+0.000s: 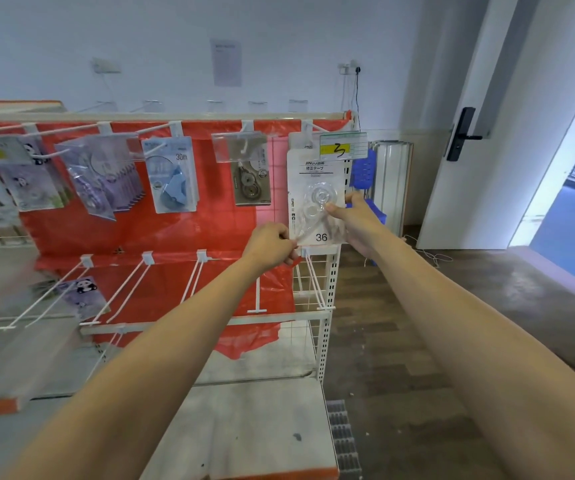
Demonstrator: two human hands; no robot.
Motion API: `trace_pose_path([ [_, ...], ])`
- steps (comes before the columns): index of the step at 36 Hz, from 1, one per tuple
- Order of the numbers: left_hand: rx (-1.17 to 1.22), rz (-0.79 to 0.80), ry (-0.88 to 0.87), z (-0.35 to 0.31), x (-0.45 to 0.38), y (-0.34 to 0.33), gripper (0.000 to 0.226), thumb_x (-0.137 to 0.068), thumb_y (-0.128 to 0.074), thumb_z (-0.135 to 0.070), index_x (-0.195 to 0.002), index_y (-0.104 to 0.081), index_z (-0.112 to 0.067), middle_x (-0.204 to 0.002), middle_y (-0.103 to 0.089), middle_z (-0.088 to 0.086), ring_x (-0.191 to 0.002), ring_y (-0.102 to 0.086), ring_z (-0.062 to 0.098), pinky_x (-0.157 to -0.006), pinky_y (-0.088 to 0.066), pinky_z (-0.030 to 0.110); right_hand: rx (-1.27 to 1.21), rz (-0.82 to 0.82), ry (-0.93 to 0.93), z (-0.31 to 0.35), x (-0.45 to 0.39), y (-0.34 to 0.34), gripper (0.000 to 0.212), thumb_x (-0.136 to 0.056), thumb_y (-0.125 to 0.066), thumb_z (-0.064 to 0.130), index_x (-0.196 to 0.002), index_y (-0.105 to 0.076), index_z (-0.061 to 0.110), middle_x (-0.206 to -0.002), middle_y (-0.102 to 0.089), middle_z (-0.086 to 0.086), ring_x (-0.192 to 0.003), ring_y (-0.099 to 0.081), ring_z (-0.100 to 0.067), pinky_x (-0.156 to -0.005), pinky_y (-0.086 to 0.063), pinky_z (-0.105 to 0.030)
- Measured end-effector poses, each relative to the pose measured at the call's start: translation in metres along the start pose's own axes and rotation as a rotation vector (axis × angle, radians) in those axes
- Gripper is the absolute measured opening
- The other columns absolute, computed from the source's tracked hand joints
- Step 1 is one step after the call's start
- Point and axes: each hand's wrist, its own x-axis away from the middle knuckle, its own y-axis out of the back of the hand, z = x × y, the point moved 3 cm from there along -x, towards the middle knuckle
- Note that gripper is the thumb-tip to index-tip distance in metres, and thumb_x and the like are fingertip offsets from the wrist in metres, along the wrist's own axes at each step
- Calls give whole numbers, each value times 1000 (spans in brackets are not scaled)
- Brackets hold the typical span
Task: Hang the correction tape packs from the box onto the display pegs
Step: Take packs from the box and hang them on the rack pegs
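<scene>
The left hand point(272, 245) pinches the lower left corner of a white correction tape pack point(315, 197), fingers curled. The right hand point(355, 216) grips the pack's right edge, thumb pressed on its clear blister. The pack hangs between both hands, printed "36" low and "JINUO" at top. Above the right hand, a price tag point(343, 145) bears a handwritten "3". Left of the hands, another hanging pack point(171, 174) reads "30m".
</scene>
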Motion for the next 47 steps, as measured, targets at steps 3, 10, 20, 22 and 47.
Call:
trace_pose_path([
  [3,6,4,2,3,5,3,12,-93,-54,-3,-82,-59,-2,-67,-67,5,-53,-64,9,-68,-58,28,-14,5,10,0,1,-5,18,-96,-56,12,-92,-42,22,-110,-56,-5,-116,-56,-30,-99,-46,-54],
  [10,59,-35,-29,1,11,11,22,-96,-53,-7,-74,-54,-12,-66,-67,4,-53,-63,11,-63,-57,26,-54,-61,3,2,1,-7,24,-96,-57,16,-115,-43,12,-125,-54,-11,-118,-55,-28,-101,-45,-53],
  [20,41,-38,-48,1,11,16,20,-94,-55,-7,-76,-56,-17,-66,-66,0,-51,-61,6,-62,-56,23,-119,-100,-44,-1,-4,-4,34,-97,-54,11,-127,-39,7,-118,-51,-3,-121,-51,-25,-102,-45,-48],
  [22,19,-39,-53,1,10,17,19,-95,-55,-10,-77,-56,-17,-66,-65,-2,-52,-61,6,-64,-55,24,-98,-103,-60,-1,-5,-3,36,-96,-56,13,-127,-39,7,-129,-49,-8,-125,-49,-27,-105,-42,-51],
  [47,157,13,15,-15,-7,-5,29,-92,-62,-24,-109,-55,-3,-96,-68,14,-65,-67,18,-78,-57,44,55,-94,-29,-9,-10,-1,26,-95,-57,17,-117,-44,13,-113,-53,-6,-112,-52,-26,-100,-45,-49],
])
